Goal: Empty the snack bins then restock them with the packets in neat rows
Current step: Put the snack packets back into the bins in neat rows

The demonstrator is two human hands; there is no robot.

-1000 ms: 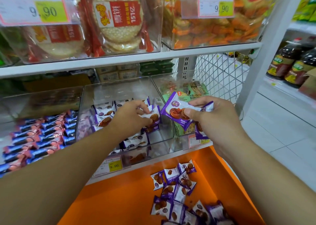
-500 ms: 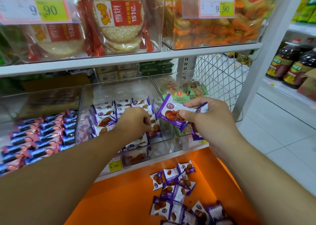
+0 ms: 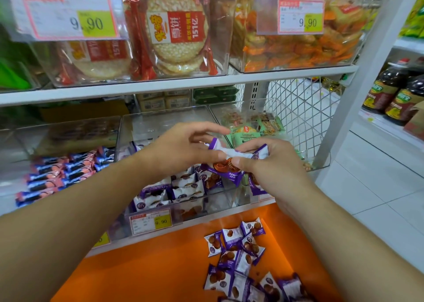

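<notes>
Right hand [image 3: 270,164]: holds a small stack of purple packets [image 3: 229,164], thumb pressed on the top one, fingers curled beneath.
Left hand [image 3: 183,150]: fingertips pinch the left end of the top packet; the other fingers fan out loosely above it.
Packet axis: runs left to right between the two hands, the printed face tilted toward the camera.
Bin [image 3: 160,127]: clear, directly below and behind the hands; rows of purple packets [image 3: 183,187] already fill its front part, the back part bare.
Key relation: the next open slot lies away from and below the left hand, which is nearer the bin, so I judge that hand carries the packet there.
Supply: loose packets [image 3: 238,255] lie on the orange tray [image 3: 149,267] below the shelf.
Progress: restocking, partly done.
</notes>
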